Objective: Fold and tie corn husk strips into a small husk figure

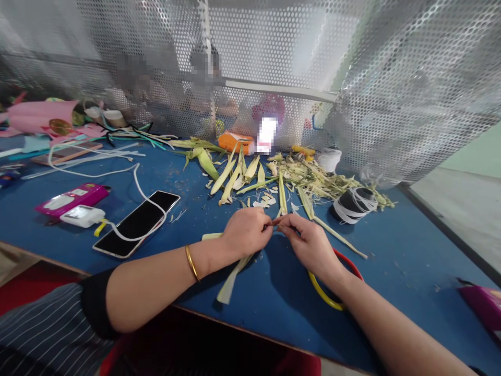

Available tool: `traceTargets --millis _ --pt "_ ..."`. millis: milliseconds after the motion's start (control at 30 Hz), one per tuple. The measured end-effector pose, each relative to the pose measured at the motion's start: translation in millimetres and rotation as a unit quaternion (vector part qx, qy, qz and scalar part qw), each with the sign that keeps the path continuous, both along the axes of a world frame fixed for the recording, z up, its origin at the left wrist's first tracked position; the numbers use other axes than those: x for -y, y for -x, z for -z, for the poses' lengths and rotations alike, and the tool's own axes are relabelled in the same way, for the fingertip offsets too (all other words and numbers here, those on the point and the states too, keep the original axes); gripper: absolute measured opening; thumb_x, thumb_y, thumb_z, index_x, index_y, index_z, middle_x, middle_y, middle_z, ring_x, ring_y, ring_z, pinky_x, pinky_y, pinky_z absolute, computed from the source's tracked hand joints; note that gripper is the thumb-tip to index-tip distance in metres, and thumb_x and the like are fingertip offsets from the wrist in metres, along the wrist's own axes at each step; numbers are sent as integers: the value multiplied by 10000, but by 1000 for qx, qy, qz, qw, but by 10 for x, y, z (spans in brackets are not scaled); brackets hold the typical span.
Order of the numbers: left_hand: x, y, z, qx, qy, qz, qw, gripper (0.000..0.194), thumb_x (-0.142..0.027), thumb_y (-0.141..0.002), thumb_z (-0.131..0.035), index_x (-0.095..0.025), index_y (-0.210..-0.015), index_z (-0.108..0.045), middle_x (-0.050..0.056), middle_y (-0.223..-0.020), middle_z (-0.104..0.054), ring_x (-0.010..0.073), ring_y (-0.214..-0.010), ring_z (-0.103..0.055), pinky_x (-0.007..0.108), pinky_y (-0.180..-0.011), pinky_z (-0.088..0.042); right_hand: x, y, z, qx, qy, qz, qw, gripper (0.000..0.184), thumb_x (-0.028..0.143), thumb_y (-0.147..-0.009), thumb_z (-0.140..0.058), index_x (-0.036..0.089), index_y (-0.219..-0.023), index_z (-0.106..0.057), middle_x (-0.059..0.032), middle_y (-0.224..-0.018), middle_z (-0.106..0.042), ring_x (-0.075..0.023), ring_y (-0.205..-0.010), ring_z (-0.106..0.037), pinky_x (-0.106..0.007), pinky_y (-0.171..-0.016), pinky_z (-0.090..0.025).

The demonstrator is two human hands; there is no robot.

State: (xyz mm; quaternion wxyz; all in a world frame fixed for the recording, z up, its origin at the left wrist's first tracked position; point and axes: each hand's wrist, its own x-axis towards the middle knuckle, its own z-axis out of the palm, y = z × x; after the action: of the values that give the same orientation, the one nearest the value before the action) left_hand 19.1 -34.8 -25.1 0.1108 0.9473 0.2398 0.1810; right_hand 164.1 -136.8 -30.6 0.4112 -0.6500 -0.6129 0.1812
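Clearly together, the left hand (248,230) and right hand (311,248) meet with fingertips pinched on a small brownish piece (276,222), too tiny to identify. From there, a pale husk strip (234,283) emerges beneath the left hand toward seven o'clock; whether that hand grips it, one cannot tell. Loose husk leaves (225,176) spread at eleven, a shredded heap (313,175) at one, the wound spool (354,205) near two, a phone (136,223) at nine. A red-and-yellow ring (326,298) lies at four, partly hidden by the right forearm.
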Motion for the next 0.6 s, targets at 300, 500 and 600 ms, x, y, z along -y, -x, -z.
traceTargets --millis 300,500,600 --pt "-100 7 -101 -50 113 15 992 319 -221 -898 -434 -155 -784 -724 88 -816 -703 211 -794 -647 298 -689 -448 -27 -56 16 -12 6 -44 999 171 214 -909 -470 236 -763 -555 -54 -996 -697 -212 -930 -639 -329 -797 -449" --pt "-197 50 -170 -75 181 48 980 255 -148 -796 -527 -196 -891 -759 51 -897 -755 200 -835 -671 279 -690 -435 -18 -102 -8 -20 20 -109 994 173 187 -906 -486 237 -760 -566 -48 -1020 -697 -214 -974 -636 -335 -803 -458" --pt "-195 70 -195 -89 170 44 980 222 -149 -755 -558 -211 -825 -760 32 -802 -746 183 -738 -658 266 -619 -404 -11 -106 -8 -23 27 -121 992 172 173 -897 -496 243 -761 -575 -42 -1022 -698 -217 -962 -638 -339 -785 -465"
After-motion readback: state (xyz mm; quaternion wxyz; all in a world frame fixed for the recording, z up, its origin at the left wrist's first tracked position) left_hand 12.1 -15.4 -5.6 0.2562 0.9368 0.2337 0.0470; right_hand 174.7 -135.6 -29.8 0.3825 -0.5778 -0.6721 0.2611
